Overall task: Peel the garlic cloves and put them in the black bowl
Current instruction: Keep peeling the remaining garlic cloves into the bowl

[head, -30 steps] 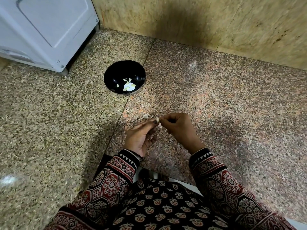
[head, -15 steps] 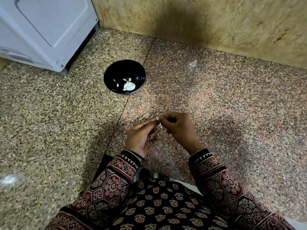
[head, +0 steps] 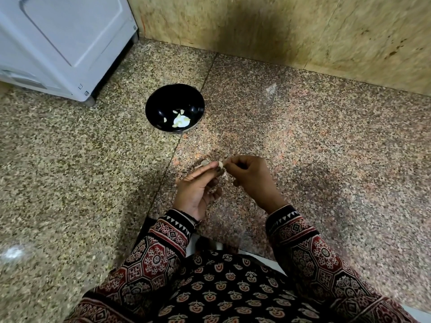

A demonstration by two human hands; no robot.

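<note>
- One black bowl [head: 161,106], standing on the speckled stone tabletop [head: 326,159], with a few peeled cloves [head: 180,121] in its bottom.
- One garlic clove [head: 220,163], on the near side of the bowl and well apart from it, pinched between both hands. A flake of skin [head: 225,174] dangles beneath it.
- The left hand [head: 198,190], fingers curled, gripping the clove between thumb and fingertips.
- The right hand [head: 251,176], curled, pinching the skin at the clove's tip.
- One pale scrap [head: 204,163], between the bowl and the hands, likely discarded skin.
- Risks: a sudden tear of the skin could squirt the small clove out of the pinch and over the tabletop's near edge. Clinging skin could end up in the bowl with it.
</note>
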